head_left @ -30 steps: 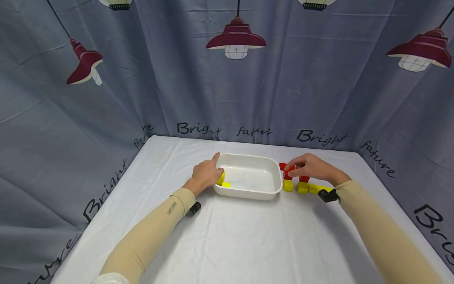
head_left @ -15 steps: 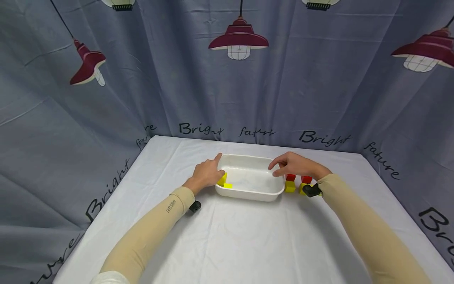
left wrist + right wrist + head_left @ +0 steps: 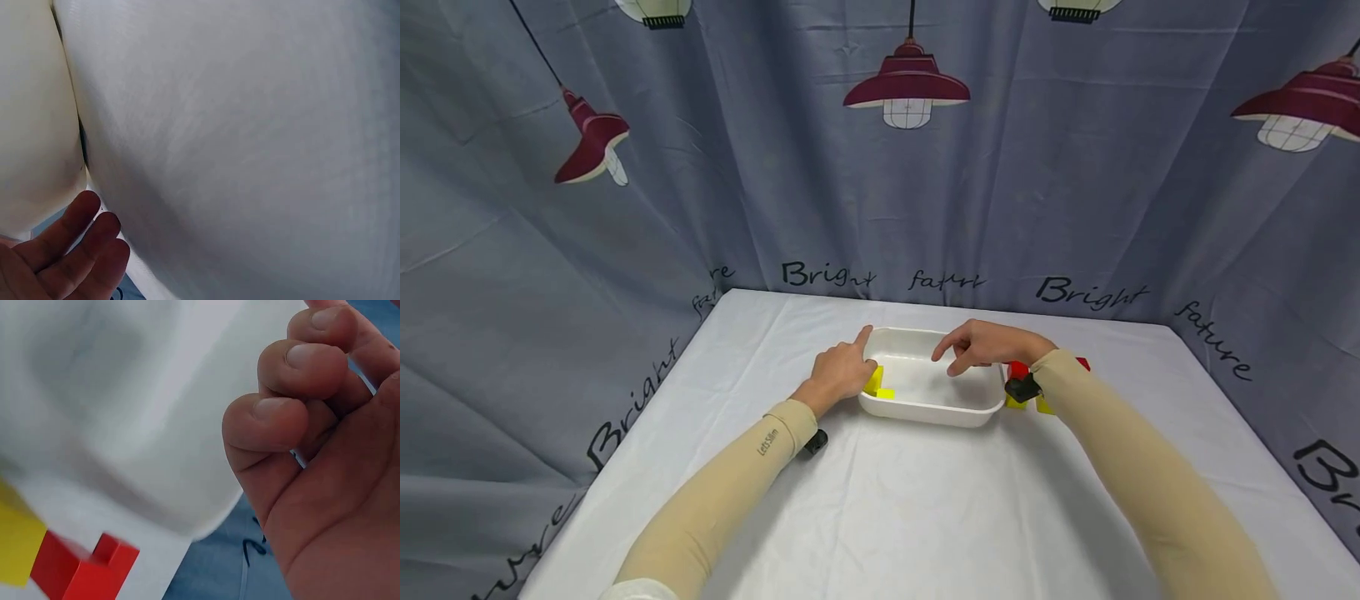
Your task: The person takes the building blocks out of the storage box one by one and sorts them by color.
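Note:
A white rectangular tray [image 3: 932, 415] stands on the table in the head view. My left hand [image 3: 838, 367] is at its left end, index finger stretched toward the far corner and thumb at the rim. In the left wrist view, three relaxed fingers [image 3: 81, 250] lie close to the cream tray wall. Two yellow blocks [image 3: 874, 381] sit inside the tray near the left thumb. Over the tray's right half hovers my right hand [image 3: 988, 343], index and thumb apart with nothing visible between them. Its other fingers [image 3: 300, 369] curl loosely inward in the right wrist view.
Right of the tray, red blocks [image 3: 1017, 369] and yellow blocks [image 3: 1045, 406] are partly hidden behind my right wrist and sleeve. The right wrist view shows a red block [image 3: 90, 575] and a yellow block [image 3: 15, 537] beside the tray. A grey curtain [image 3: 820, 183] hangs behind the table.
My right hand has moved left from the blocks to over the tray, its index and thumb parting. The left hand keeps its place at the tray's left end.

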A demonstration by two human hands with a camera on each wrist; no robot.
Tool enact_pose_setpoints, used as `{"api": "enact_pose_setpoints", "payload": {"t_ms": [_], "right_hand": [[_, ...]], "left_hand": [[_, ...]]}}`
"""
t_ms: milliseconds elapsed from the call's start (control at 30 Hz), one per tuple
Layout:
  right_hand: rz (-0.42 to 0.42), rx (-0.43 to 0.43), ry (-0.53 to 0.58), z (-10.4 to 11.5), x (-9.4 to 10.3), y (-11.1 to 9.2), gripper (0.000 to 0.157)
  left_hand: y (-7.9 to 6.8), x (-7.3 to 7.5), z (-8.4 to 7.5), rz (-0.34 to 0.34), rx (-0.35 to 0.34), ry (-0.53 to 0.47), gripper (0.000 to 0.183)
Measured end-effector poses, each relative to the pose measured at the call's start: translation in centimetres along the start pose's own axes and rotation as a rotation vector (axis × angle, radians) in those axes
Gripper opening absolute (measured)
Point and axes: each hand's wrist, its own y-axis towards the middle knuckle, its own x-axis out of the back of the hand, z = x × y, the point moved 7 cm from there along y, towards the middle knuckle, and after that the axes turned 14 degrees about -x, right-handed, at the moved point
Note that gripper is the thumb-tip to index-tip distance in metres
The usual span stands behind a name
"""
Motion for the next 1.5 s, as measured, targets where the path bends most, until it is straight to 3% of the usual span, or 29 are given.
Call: {"api": "enact_pose_setpoints", "payload": {"t_ms": [367, 767, 1233, 1500], "right_hand": [[0.100, 0.037, -0.002, 1.9, -1.7, 2.8, 0.040], [0.151, 0.074, -0.016, 3.5, -3.9, 4.8, 0.037], [0.144, 0.111, -0.078, 4.8, -5.5, 6.0, 0.033], [0.118, 0.120, -0.176, 5.6, -5.8, 6.4, 0.023]], "left_hand": [[-0.1, -0.1, -0.1, 0.003, 0.005, 0.012, 0.070], [-0.1, -0.1, -0.3, -0.027, -0.014, 0.046, 0.068], [-0.1, 0.0, -0.2, -0.031, -0.027, 0.059, 0.068], [-0.1, 0.0, -0.2, -0.038, -0.030, 0.051, 0.068]]}}
